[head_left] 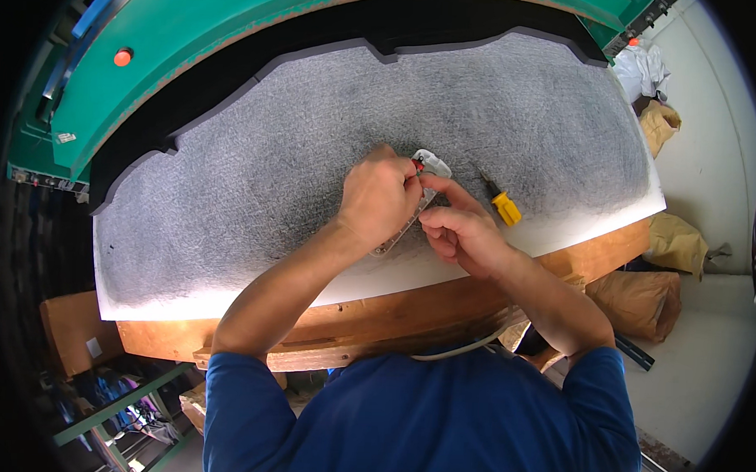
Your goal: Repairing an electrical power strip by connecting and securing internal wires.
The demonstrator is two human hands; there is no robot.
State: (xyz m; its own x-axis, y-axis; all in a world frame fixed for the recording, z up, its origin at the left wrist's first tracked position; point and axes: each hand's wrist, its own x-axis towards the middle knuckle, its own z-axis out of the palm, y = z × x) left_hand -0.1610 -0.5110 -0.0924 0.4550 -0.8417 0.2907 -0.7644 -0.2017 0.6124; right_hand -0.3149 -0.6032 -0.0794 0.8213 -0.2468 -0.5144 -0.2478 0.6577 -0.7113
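A long, narrow casing (435,164) with a white rounded end lies slantwise on the grey, scuffed work surface, partly hidden under my hands. Its lower part is a pale strip with small marks along it. My left hand (378,194) is closed at the casing's upper end, its fingertips pinched by a small red piece (418,165); I cannot make out exactly what that piece is. From the right, my right hand (466,228) reaches in with curled fingers, its index finger and thumb at the casing's edge. A screwdriver (505,209) with a yellow handle lies just right of that hand.
The white-edged sheet (186,238) covers a wooden bench (409,312). Behind it stands a green machine frame (227,23) with an orange-red button (123,57) and a black jagged-edged strip (318,30). Brown paper bags (634,303) lie at the right; a cable (466,347) runs along the front edge.
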